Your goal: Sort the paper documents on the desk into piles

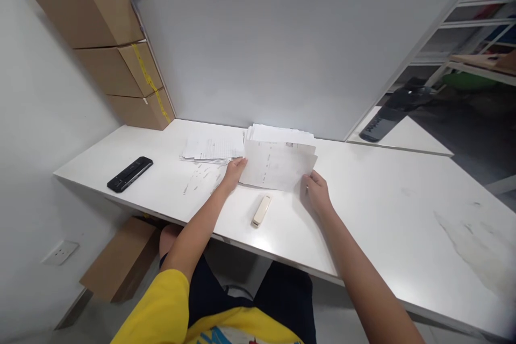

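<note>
Head view: I find the left hand (233,173) with its grip closed on the left edge of the held paper (278,165); the right hand (318,192) has its grip closed at the lower right corner. The paper is tilted over the counter (374,199), before the back stack (278,132). Status: picked up, not yet laid down. The left pile (213,147) lies untouched. Sheets finished or outstanding: I cannot tell.

One head-worn camera looks forward and down from close above left hand (234,172), right hand (319,192) and glossy white worktop (374,188).
</note>
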